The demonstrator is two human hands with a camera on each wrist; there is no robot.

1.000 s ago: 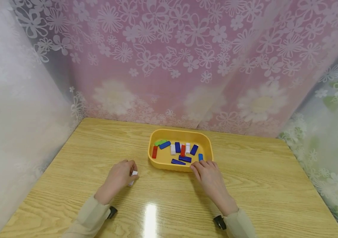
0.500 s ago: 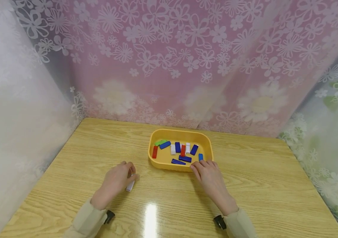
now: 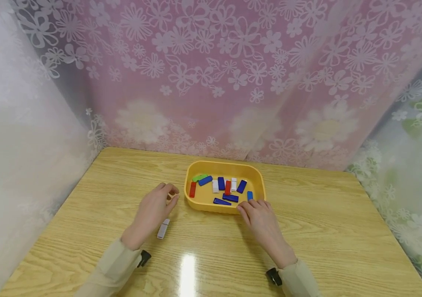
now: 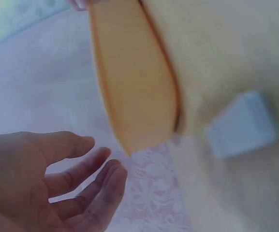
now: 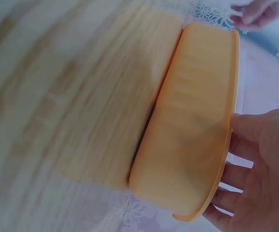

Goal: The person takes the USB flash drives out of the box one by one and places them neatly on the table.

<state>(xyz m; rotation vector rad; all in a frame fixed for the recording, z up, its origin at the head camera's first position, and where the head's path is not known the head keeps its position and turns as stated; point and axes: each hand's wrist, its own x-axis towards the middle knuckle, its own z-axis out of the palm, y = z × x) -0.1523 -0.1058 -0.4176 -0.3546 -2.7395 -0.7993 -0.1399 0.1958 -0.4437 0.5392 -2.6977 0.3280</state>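
Since the earlier frame the left hand (image 3: 154,210) has let go of the white block (image 3: 163,228) and moved up toward the yellow tray (image 3: 196,203); the block now lies flat on the worktop (image 3: 326,231), just beside that wrist and apart from the fingers. Left hand: fingers loosely spread, holding nothing, close to the tray's left wall. Right hand (image 3: 261,218): fingers straight, tips resting on the tray's near rim at its right corner; it has not shifted. The hands are apart, one at each side of the tray.

Tray contents: small flat blocks in dark blue, red, white, light blue, and one green block (image 3: 199,177) at the far left. No brand, label or writing can be read on any piece.

Surface: light wood-grain worktop, glossy, with a bright glare patch near the front edge. Room: pink floral curtain (image 3: 214,74) behind, pale sheer floral fabric at both sides.
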